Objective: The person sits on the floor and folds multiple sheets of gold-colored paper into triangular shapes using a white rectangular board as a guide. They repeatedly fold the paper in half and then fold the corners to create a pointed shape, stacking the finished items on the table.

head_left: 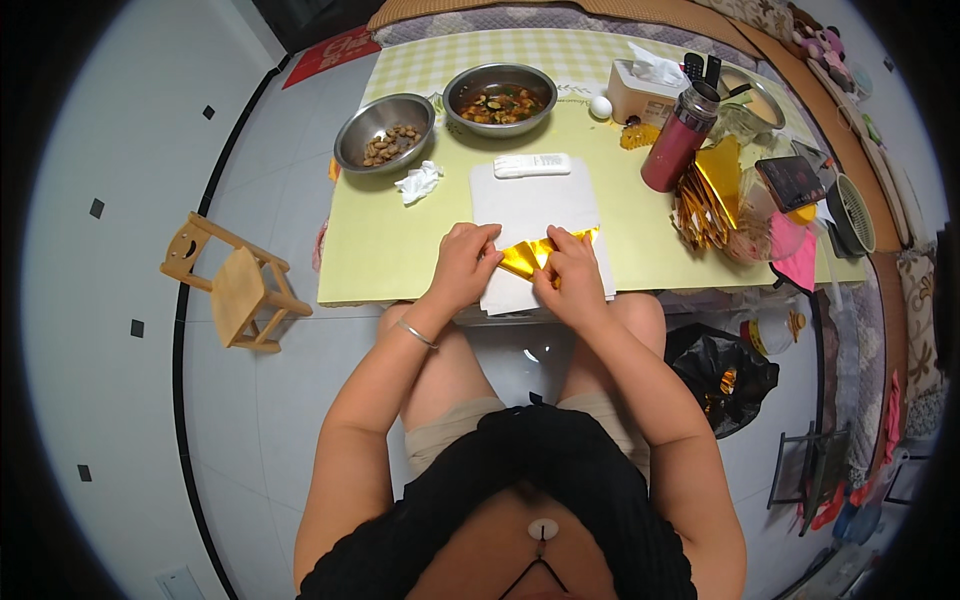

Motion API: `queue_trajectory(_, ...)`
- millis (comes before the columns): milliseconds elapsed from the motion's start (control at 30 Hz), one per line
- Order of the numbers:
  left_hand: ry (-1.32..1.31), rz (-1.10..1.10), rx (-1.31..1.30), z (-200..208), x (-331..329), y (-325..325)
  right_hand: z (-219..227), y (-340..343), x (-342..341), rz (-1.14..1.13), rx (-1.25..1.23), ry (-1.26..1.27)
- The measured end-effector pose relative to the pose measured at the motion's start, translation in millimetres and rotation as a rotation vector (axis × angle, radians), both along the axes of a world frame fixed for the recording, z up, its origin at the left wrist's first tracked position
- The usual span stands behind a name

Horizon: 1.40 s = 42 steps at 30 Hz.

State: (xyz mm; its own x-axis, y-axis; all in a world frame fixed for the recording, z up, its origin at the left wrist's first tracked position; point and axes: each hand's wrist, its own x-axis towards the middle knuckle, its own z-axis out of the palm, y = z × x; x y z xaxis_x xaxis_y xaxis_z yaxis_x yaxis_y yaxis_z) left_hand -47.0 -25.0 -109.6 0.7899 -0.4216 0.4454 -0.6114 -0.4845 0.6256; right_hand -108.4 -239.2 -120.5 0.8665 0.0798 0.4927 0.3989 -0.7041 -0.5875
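A sheet of shiny gold foil paper (522, 257), folded into a narrow, pointed shape, lies at the near edge of the table. My left hand (467, 265) has its fingers closed at the foil's left end. On the right part of the foil, my right hand (573, 277) presses with bent fingers and thumb, covering some of it. Under the foil lies a pale white sheet or pad (535, 205). A long white plastic object (531, 166) rests across the far end of that pad.
Left on the table (385, 255) are a steel bowl of nuts (350, 145), a bowl of food in liquid (500, 85) and a crumpled tissue (418, 183). A red flask (680, 140) and folded gold paper (722, 185) stand right. Below are a wooden chair (240, 290) and black bag (735, 385).
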Motion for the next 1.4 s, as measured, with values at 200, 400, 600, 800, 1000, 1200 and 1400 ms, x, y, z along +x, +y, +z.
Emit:
queue_trajectory(200,-0.002,0.062,0.13,5.0,1.8,-10.5,-1.0,0.3,-0.9,-0.001,-0.018,0.002)
queue_trajectory(400,-0.003,0.065,0.247,15.0,2.2,-15.2,1.8,-1.8,-2.4,0.008,-0.041,0.019)
queue_trajectory(600,-0.096,0.042,0.321,14.3,7.8,-15.9,1.9,-1.1,-3.9,0.017,-0.056,0.003)
queue_trajectory(800,-0.098,-0.05,0.367,23.5,15.5,-15.1,-2.9,-4.8,-1.8,0.025,-0.01,0.038)
queue_trajectory(1000,-0.059,-0.092,0.39,32.3,17.3,-14.5,6.6,-0.9,-4.9,0.019,-0.096,0.029)
queue_trajectory(1200,-0.062,-0.087,0.37,27.4,20.7,-13.6,0.3,-0.5,-3.2,0.009,-0.147,-0.003)
queue_trajectory(1400,0.119,-0.167,0.21,24.0,23.0,0.2,-0.7,2.0,-2.9,-0.026,-0.189,0.005)
